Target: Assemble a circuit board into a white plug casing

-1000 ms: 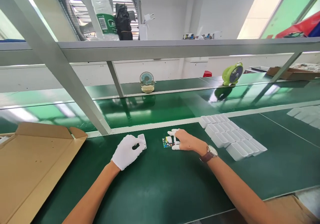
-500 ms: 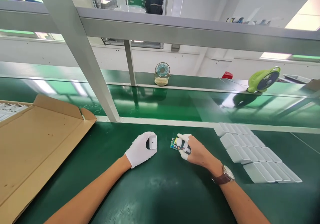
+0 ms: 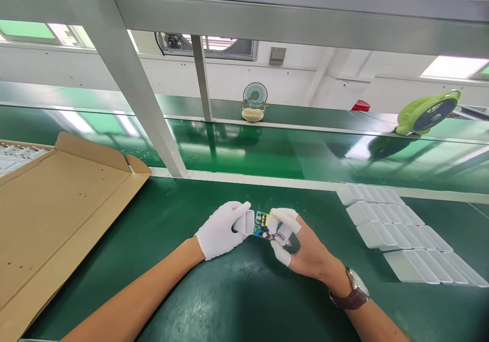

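Observation:
My left hand (image 3: 220, 229) wears a white glove and grips a small white plastic casing (image 3: 245, 221) with its open end turned to the right. My right hand (image 3: 301, 245), with white finger cots on the fingertips and a watch on the wrist, pinches a small green circuit board (image 3: 262, 226). The board's left end sits right at the mouth of the casing. Both hands hover just above the dark green worktop (image 3: 237, 301).
Several white casings (image 3: 397, 235) lie in rows to the right. An open flat cardboard box (image 3: 57, 214) lies at the left. A slanted metal post (image 3: 126, 77) rises ahead. On the far side stand a small teal fan (image 3: 254, 101) and a lime-green fan (image 3: 426, 112).
My hands have come together: the casing's opening turned toward the right, and the circuit board was lifted off the worktop and brought to its mouth. The camera tilted down.

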Demonstrator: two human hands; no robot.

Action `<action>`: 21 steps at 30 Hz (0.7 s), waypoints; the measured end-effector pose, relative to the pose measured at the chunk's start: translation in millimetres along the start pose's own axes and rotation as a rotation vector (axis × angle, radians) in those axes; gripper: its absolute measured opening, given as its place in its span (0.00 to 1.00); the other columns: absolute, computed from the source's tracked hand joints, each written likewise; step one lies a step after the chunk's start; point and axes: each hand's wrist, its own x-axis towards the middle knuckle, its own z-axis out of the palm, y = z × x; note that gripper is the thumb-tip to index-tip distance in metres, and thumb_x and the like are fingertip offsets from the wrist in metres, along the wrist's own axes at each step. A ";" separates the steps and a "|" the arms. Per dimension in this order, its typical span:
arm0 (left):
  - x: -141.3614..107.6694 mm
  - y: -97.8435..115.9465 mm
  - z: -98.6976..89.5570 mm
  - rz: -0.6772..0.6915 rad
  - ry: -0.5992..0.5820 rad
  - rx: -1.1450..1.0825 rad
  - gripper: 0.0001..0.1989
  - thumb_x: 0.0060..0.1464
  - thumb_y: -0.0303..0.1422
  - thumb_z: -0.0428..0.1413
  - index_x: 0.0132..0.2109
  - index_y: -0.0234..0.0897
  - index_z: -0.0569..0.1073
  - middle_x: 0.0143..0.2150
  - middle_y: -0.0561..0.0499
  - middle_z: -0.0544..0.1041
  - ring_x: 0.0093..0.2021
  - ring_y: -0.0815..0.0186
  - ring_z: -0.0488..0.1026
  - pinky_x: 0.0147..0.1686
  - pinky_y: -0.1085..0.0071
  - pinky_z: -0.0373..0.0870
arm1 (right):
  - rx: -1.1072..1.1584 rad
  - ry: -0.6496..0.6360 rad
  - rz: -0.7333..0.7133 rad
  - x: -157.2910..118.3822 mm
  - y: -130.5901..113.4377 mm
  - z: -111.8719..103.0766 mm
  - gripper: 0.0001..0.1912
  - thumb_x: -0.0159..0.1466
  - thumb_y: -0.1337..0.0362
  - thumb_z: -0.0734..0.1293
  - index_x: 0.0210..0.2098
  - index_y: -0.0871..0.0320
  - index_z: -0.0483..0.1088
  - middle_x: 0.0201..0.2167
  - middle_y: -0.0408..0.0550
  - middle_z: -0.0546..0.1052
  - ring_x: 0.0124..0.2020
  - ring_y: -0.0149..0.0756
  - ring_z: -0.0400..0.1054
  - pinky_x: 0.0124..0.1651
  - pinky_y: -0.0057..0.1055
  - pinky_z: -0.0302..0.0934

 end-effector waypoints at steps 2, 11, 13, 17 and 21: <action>0.9 2.8 -0.4 0.012 -0.017 0.016 0.40 0.52 0.28 0.61 0.70 0.51 0.59 0.62 0.47 0.69 0.61 0.56 0.68 0.58 0.59 0.69 | -0.047 -0.021 -0.031 0.8 -0.9 0.6 0.39 0.62 0.74 0.65 0.70 0.48 0.52 0.54 0.54 0.67 0.39 0.37 0.69 0.38 0.37 0.73; 2.4 7.5 -2.2 0.050 -0.035 0.050 0.39 0.53 0.30 0.60 0.70 0.50 0.58 0.60 0.46 0.69 0.60 0.55 0.68 0.54 0.59 0.71 | -0.170 -0.071 -0.061 1.0 0.0 1.4 0.39 0.62 0.76 0.63 0.70 0.49 0.52 0.56 0.55 0.68 0.54 0.47 0.68 0.50 0.46 0.73; 2.5 8.4 -2.5 0.052 -0.036 0.058 0.39 0.53 0.29 0.60 0.70 0.50 0.59 0.60 0.46 0.70 0.60 0.56 0.68 0.53 0.60 0.72 | -0.169 -0.072 -0.067 1.2 -0.9 1.2 0.39 0.61 0.77 0.63 0.69 0.49 0.53 0.56 0.54 0.69 0.52 0.46 0.69 0.51 0.46 0.73; 2.9 10.3 -3.4 0.065 -0.028 0.059 0.37 0.53 0.30 0.60 0.69 0.49 0.61 0.60 0.47 0.70 0.59 0.56 0.69 0.54 0.60 0.72 | -0.162 -0.057 -0.083 1.1 -1.1 1.4 0.39 0.61 0.77 0.64 0.69 0.50 0.54 0.56 0.54 0.69 0.50 0.44 0.70 0.50 0.44 0.73; 4.0 13.6 -5.1 0.064 -0.041 0.057 0.35 0.53 0.32 0.62 0.67 0.48 0.63 0.59 0.46 0.71 0.58 0.56 0.70 0.54 0.59 0.72 | -0.150 -0.046 -0.099 0.1 1.0 3.4 0.39 0.62 0.76 0.64 0.69 0.50 0.53 0.56 0.55 0.69 0.48 0.43 0.71 0.48 0.43 0.74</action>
